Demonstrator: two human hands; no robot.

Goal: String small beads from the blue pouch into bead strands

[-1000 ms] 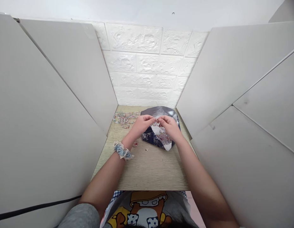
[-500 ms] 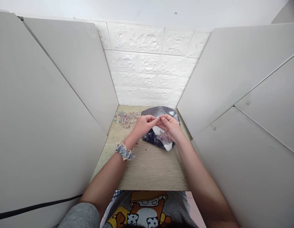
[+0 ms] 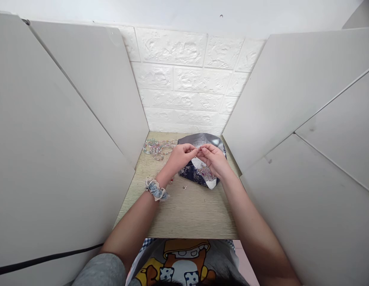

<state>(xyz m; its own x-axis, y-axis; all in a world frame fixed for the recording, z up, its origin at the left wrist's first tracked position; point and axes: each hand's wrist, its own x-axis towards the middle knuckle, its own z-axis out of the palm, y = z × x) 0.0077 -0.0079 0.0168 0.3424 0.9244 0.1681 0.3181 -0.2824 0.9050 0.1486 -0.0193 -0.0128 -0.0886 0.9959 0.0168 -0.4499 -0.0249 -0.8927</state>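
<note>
My left hand [image 3: 183, 156] and my right hand [image 3: 213, 158] meet fingertip to fingertip above a dark blue patterned pouch [image 3: 188, 173] with a silvery inside. Both are closed in a pinch; whatever sits between the fingertips is too small to make out. Below the right hand, small pinkish and clear beads [image 3: 205, 173] lie on a white patch over the pouch. Strings of multicoloured beads [image 3: 157, 148] are heaped on the table left of the pouch. A tiny metallic piece [image 3: 184, 188] rests on the wood in front. Small red bits [image 3: 171, 180] show beside my left wrist.
The narrow wooden table [image 3: 190, 218] is boxed in by pale panels on the left [image 3: 83, 79] and right [image 3: 276, 87]. A white brick-pattern wall [image 3: 187, 81] closes the back. A black cable [image 3: 47, 260] runs along the lower left. A blue scrunchie [image 3: 157, 190] circles my left wrist.
Almost nothing differs. My fingertips have shifted very slightly while staying together over the pouch; the beads and pouch lie as before.
</note>
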